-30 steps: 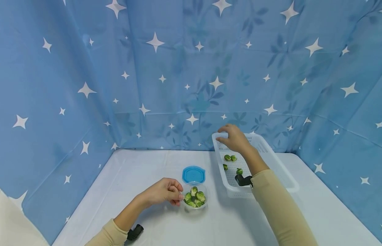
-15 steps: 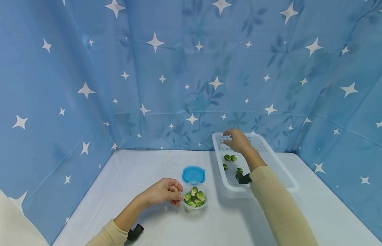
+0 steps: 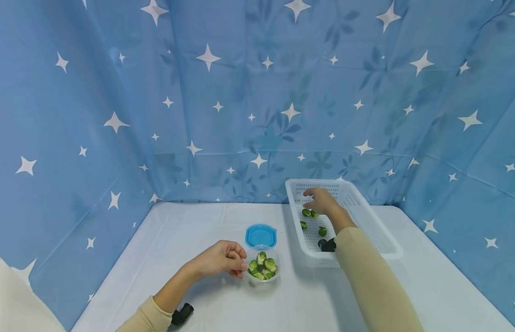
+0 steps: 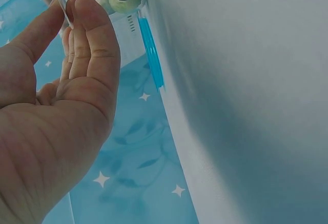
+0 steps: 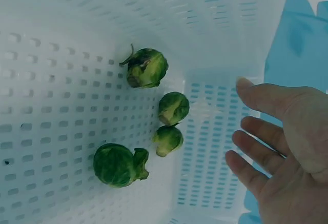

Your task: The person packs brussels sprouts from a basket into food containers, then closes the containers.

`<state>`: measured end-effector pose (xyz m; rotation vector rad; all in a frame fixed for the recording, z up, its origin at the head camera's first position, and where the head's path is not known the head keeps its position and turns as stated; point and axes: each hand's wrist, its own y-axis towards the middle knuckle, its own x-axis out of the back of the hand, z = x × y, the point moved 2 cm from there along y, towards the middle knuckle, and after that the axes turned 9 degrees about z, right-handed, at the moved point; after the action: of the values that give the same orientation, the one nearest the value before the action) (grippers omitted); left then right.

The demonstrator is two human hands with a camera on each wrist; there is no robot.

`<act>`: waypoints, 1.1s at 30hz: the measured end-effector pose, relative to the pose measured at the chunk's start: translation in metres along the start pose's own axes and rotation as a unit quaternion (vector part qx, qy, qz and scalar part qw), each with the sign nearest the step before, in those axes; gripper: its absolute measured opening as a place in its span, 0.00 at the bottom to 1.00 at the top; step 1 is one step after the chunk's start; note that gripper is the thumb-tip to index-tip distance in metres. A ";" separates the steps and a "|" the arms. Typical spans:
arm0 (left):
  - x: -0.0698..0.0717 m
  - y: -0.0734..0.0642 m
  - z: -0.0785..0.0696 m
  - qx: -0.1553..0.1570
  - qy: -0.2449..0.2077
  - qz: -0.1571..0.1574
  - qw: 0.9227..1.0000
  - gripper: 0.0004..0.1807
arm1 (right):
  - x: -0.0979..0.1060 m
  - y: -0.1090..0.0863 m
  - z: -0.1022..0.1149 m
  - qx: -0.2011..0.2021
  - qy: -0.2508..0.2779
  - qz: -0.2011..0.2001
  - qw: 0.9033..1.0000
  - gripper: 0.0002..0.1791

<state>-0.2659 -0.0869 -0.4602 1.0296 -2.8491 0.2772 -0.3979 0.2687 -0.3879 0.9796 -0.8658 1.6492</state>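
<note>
My left hand (image 3: 224, 259) pinches the left rim of a round clear plastic container (image 3: 261, 282) between thumb and fingers. Whole Brussels sprouts (image 3: 270, 264), several of them, lie inside it; the left wrist view shows some close behind my fingertips. Over the white perforated basket (image 3: 296, 220) my right hand (image 3: 322, 201) reaches in from the right, fingers apart and holding nothing. Several more Brussels sprouts (image 5: 172, 108) are scattered on the basket floor, short of my right fingertips in the right wrist view.
A blue lid (image 3: 261, 235) lies flat on the white table (image 3: 199, 221), right behind the container. Behind and beside the table hangs a blue curtain (image 3: 224, 115) with white stars. Black camera mounts (image 3: 182, 314) sit at my wrists.
My right hand has come down and nearer from the basket's far left corner to over the sprouts. My left hand and the container have stayed in place.
</note>
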 end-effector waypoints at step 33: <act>-0.002 -0.003 -0.004 -0.009 0.000 0.003 1.000 0.17 | -0.018 -0.001 -0.014 0.005 -0.038 0.160 0.986 0.19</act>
<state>-0.2623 -0.0870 -0.4562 1.0190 -2.8502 0.2513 -0.3963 0.2743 -0.4097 0.9505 -1.1131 1.8965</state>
